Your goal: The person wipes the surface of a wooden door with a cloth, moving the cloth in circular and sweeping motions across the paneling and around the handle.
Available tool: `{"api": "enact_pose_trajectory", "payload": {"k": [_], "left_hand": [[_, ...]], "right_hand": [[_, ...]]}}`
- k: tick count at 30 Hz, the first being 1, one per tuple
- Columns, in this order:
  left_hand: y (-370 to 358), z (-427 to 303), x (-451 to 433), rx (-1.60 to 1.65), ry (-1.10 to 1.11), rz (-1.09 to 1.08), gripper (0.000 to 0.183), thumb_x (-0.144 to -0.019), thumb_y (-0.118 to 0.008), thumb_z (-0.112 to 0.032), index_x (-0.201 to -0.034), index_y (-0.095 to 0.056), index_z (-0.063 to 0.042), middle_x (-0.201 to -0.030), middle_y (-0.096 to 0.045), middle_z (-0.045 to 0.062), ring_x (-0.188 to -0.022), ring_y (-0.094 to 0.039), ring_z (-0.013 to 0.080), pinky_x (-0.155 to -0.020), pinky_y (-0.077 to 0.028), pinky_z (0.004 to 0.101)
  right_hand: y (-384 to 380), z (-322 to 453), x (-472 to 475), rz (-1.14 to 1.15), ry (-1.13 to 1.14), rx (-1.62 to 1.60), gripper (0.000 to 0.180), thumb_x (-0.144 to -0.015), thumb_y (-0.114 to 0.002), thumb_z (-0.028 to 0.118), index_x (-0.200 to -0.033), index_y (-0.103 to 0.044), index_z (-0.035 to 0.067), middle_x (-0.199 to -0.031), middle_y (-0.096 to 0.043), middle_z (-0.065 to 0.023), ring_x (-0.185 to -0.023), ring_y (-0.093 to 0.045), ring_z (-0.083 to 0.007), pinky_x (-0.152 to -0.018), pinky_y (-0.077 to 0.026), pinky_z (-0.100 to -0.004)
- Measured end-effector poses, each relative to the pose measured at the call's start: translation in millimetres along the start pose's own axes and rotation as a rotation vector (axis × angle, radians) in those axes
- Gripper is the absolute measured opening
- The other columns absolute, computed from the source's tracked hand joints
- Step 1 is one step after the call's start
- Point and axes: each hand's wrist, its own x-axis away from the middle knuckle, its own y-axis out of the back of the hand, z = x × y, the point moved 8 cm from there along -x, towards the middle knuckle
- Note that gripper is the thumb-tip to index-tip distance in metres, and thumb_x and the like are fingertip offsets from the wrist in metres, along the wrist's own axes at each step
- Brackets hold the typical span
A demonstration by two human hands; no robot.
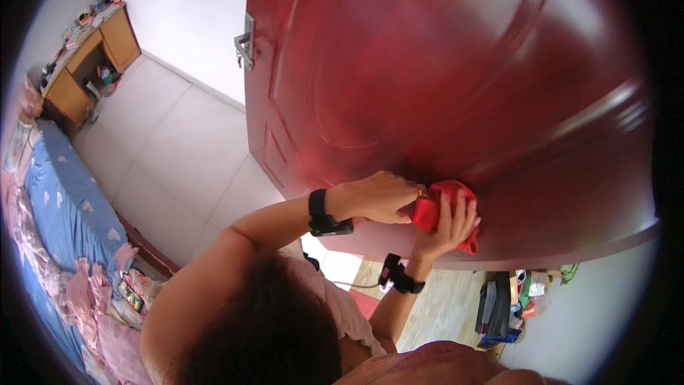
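Observation:
A bunched red cloth (443,198) is held between my two hands in front of the lower part of a glossy dark red panelled door (427,91). My left hand (377,198), with a ring on one finger, grips the cloth from the left side. The fingers of my right hand (449,222) wrap over its front and right side. Each wrist wears a black strap with a small device. Whether the cloth touches the door cannot be told. On the door's left edge sits a metal lever handle (245,45) with keys hanging at it.
At left, a bed with a blue heart-patterned sheet (69,187) holds pink clothes (91,289) and a phone (131,295). A cluttered wooden desk (120,40) stands at the far left on pale floor tiles (160,112). Bags and boxes (499,305) lie at lower right, by the wall.

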Motion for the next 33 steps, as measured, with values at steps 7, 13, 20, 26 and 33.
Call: {"api": "enact_pose_trajectory", "payload": {"k": [7,13,20,26,33], "left_hand": [[70.3,59.1,29.7,0.072,-0.043,-0.177,0.043,-0.086,-0.068,-0.023,-0.125,-0.060,-0.006,-0.112,-0.069,0.013,-0.105,-0.065,0.0324,-0.089,-0.052,0.0446],[119.3,102.2,52.4,0.133,0.046,-0.177,0.044,-0.090,-0.066,-0.025,-0.129,-0.058,-0.006,-0.122,-0.066,0.015,-0.113,-0.062,0.0349,-0.095,-0.050,0.0446],[148.3,178.1,82.2,-0.086,0.091,-0.227,0.044,-0.087,-0.068,-0.024,-0.125,-0.060,-0.004,-0.121,-0.065,0.019,-0.109,-0.063,0.0380,-0.093,-0.051,0.0448],[157.8,212.5,92.9,0.120,0.173,-0.173,0.037,-0.086,-0.066,-0.021,-0.118,-0.065,-0.005,-0.115,-0.068,0.017,-0.108,-0.063,0.0352,-0.093,-0.050,0.0444],[169.8,227.2,97.5,0.230,0.185,-0.245,0.035,-0.085,-0.067,-0.014,-0.118,-0.065,-0.003,-0.113,-0.069,0.016,-0.104,-0.065,0.0354,-0.089,-0.052,0.0411]], "right_hand": [[50.0,6.9,-75.1,-0.567,-0.086,-0.029,0.037,-0.084,-0.074,0.019,-0.119,-0.070,0.008,-0.137,-0.060,-0.0163,-0.134,-0.049,-0.0398,-0.114,-0.031,-0.0565],[-24.7,83.5,-98.9,-0.459,0.006,0.034,0.031,-0.090,-0.066,0.033,-0.112,-0.074,0.012,-0.133,-0.064,-0.0131,-0.130,-0.051,-0.0376,-0.109,-0.034,-0.0546],[-172.3,185.2,-37.7,0.230,0.163,-0.170,0.033,-0.090,-0.057,0.017,-0.116,-0.075,0.026,-0.134,-0.064,0.0066,-0.129,-0.053,-0.0179,-0.113,-0.031,-0.0457],[-133.9,184.8,-111.2,0.108,0.280,-0.184,0.032,-0.088,-0.060,0.021,-0.116,-0.075,0.020,-0.133,-0.065,-0.0016,-0.129,-0.054,-0.0277,-0.110,-0.034,-0.0495],[-78.4,246.4,-271.9,-0.336,0.368,-0.092,0.036,-0.075,-0.078,0.017,-0.111,-0.075,0.014,-0.127,-0.067,-0.0080,-0.116,-0.061,-0.0321,-0.101,-0.045,-0.0427]]}}
